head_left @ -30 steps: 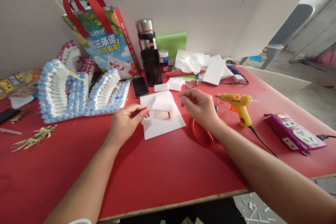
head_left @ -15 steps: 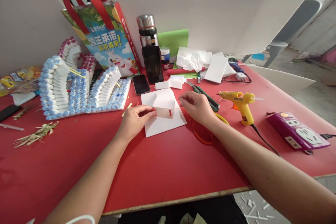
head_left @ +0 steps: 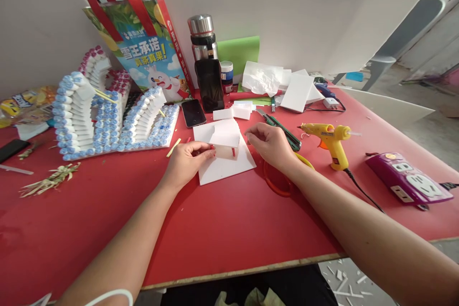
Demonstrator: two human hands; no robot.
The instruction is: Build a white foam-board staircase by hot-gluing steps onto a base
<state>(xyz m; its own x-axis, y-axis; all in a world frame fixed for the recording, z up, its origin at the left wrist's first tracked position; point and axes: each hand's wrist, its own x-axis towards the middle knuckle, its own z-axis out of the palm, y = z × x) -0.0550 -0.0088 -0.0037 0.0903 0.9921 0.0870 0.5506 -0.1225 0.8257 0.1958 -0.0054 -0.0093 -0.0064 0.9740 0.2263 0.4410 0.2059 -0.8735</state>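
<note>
A small white foam-board model point(head_left: 225, 134) stands on a white foam-board base point(head_left: 226, 172), its raised panel propped by a short red stick point(head_left: 233, 152). My left hand point(head_left: 187, 160) is at the model's left edge, thumb and forefinger pinched on another small red stick point(head_left: 213, 148), mostly hidden by the fingertips. To the right of the model, and apart from it, my right hand point(head_left: 270, 146) hovers with curled fingers; nothing shows in them. A green utility knife point(head_left: 283, 131) lies just behind that hand. Beneath its wrist are a red ring point(head_left: 278, 184) and a yellow ring point(head_left: 304, 161).
A yellow glue gun point(head_left: 332, 143) and a purple power strip point(head_left: 409, 177) occupy the right side. Behind the model stand phones point(head_left: 193, 113), a steel flask point(head_left: 201, 28) and foam-board offcuts point(head_left: 297, 93). At left are a blue-and-white rolled-paper structure point(head_left: 107, 126) and a shopping bag point(head_left: 150, 52).
Both hands keep nearly the same pose beside the model. The whole view has shifted slightly.
</note>
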